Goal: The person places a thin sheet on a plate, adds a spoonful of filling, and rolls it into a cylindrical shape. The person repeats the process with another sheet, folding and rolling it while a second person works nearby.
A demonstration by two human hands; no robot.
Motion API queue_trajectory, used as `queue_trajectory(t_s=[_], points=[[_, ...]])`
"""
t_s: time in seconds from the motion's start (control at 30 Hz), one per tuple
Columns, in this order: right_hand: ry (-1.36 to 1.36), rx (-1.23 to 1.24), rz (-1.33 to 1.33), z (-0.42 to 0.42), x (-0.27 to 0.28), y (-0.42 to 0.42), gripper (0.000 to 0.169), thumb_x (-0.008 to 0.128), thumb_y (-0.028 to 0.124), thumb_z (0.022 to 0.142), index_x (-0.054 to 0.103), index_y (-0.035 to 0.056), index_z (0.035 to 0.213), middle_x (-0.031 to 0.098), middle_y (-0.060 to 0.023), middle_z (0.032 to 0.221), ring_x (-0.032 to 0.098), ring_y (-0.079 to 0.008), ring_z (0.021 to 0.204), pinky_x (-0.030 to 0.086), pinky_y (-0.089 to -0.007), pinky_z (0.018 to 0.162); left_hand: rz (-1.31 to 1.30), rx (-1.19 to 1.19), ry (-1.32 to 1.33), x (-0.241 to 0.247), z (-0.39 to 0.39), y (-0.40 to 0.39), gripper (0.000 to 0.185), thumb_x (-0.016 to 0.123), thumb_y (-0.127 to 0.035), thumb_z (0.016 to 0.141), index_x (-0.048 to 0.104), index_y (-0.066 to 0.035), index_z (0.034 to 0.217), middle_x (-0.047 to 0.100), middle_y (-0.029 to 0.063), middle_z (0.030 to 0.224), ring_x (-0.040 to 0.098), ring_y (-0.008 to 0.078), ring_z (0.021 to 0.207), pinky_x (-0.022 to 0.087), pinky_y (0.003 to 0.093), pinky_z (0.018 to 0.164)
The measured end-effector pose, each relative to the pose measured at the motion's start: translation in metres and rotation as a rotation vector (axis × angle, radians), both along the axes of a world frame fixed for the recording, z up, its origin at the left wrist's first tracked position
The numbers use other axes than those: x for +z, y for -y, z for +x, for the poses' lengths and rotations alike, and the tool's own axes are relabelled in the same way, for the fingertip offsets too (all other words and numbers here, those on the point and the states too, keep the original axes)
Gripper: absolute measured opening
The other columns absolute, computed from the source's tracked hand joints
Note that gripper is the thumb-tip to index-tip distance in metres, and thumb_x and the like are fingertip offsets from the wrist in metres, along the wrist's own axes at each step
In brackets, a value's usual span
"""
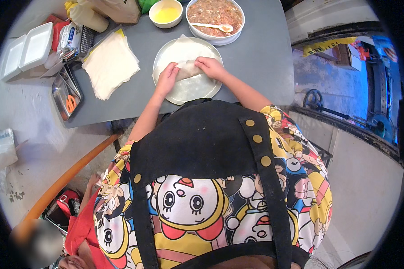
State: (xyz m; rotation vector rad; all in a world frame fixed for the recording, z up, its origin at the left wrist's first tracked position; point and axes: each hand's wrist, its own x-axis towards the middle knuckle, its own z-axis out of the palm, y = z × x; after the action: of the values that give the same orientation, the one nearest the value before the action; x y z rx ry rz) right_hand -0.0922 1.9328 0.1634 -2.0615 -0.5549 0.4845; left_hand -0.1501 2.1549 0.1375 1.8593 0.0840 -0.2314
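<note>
Both my hands hold a partly rolled spring roll wrapper point(188, 70) over a round metal tray point(192, 90). My left hand point(168, 77) pinches its left end, and my right hand point(211, 67) grips the right end. The wrapper's flat part spreads behind the roll across the tray, its far corner reaching past the rim. A white bowl of minced filling point(213, 15) with a white spoon point(215, 26) in it stands behind the tray. Left of that is a smaller bowl of yellow liquid point(166, 14). A stack of thin wrappers point(111, 65) lies on the table's left side.
On the grey table point(259, 57), a metal tray point(61, 97) with orange-handled scissors point(70, 103) sits at the left. Beyond are a foam container point(37, 45), a dark basket point(87, 40) and a squeeze bottle point(89, 18). A person in red point(84, 222) is at the lower left.
</note>
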Motion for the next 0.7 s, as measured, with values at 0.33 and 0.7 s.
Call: queue_trajectory(t_s=[0.33,0.7], points=[[-0.014,-0.104,-0.005,-0.004,0.003,0.000,0.026,0.053,0.032,0.094,0.064,0.0117,0.106,0.068,-0.0139,0.091,0.065,-0.0308,0.084,0.049,-0.0386,0.076,0.057,0.033,0.010,0.010,0.001,0.001,0.024,0.050,-0.024,0.099,0.060,-0.003,0.102,0.059,0.0063,0.080,0.053,0.0131,0.075,0.045,0.0261,0.075],[0.034,-0.192,-0.042,-0.006,0.006,-0.005,0.027,0.060,0.022,0.091,0.059,0.0143,0.116,0.067,-0.0122,0.090,0.065,-0.0277,0.083,0.050,-0.0361,0.075,0.395,0.198,0.238,0.023,0.001,0.023,0.026,0.055,-0.026,0.093,0.065,-0.003,0.098,0.066,0.0137,0.095,0.063,0.0312,0.085,0.049,0.0385,0.076]])
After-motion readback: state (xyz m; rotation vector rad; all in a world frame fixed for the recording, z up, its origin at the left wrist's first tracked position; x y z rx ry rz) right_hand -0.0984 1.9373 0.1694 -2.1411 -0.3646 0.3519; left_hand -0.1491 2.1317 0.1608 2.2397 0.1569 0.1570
